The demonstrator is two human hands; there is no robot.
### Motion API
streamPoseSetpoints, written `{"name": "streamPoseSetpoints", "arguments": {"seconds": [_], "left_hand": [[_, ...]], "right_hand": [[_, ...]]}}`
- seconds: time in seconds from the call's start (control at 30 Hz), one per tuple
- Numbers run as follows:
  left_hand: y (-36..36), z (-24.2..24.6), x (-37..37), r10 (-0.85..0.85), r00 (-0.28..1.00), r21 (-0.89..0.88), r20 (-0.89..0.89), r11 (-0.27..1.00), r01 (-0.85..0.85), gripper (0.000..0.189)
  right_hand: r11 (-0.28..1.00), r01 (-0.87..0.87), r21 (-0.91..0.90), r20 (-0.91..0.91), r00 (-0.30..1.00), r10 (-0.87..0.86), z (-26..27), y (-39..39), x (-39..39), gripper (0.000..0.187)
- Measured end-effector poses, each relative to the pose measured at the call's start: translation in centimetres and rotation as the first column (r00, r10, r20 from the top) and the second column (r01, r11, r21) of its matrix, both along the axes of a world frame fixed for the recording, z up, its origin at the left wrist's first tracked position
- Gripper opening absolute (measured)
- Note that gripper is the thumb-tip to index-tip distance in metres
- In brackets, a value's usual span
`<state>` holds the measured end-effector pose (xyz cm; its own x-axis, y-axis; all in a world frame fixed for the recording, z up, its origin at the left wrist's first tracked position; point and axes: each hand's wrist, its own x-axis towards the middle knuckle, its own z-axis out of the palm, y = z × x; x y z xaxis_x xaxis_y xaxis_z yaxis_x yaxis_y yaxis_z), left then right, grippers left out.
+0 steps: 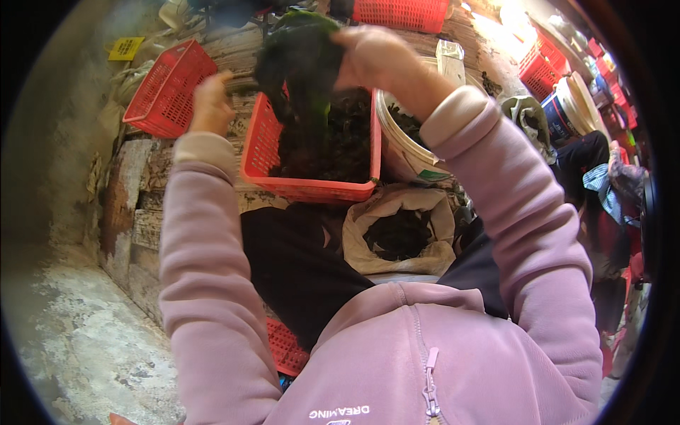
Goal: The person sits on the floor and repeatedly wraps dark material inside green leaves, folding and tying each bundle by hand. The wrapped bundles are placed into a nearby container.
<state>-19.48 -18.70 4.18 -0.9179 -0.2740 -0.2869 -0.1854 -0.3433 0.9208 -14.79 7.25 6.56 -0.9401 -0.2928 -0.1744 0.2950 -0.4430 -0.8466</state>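
Note:
My right hand [372, 58] grips a large bunch of dark green, glossy seaweed [303, 53], raised at the far side of a red plastic basket [313, 186]. Part of the bunch hangs down into the basket, over more dark seaweed [329, 149] lying inside. To the left of the basket is my left hand [212, 103], raised with its fingers partly curled. It is blurred, and whether anything is in its fingers is unclear. Between my legs stands a woven sack [356, 234] with a rolled-down rim, holding dark leafy pieces [401, 234].
A white bucket [401, 154] with dark pieces inside touches the basket's right side. Another red basket [172, 87] lies tilted at left, beside a yellow tag [126, 49]. A third red basket [401, 15] is at the far edge. Another person's dark-clothed leg [581, 156] shows at right.

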Motion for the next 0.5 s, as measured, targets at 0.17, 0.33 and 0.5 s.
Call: {"name": "streamPoseSetpoints", "arguments": {"seconds": [0.17, 0.33, 0.5], "left_hand": [[1.5, -9.1, 4.2, -0.141, 0.956, -0.028, 0.259, 0.988, 0.153, 0.043], [0.9, -8.4, 5.9, -0.180, 0.981, 0.064, 0.074, 0.982, 0.175, 0.034], [-0.7, -7.7, 5.1, 0.133, 0.988, 0.062, -0.076, 0.990, -0.128, 0.024]], "right_hand": [[0.990, -0.002, 0.143, -0.197, 0.980, 0.030, 7.4, 0.2, -4.0, 0.022], [0.907, 0.158, 0.390, -0.510, 0.857, 0.070, 12.5, -2.4, -5.4, 0.022], [0.712, 0.450, 0.539, -0.776, 0.594, 0.212, 14.4, -4.5, -6.0, 0.021]]}}
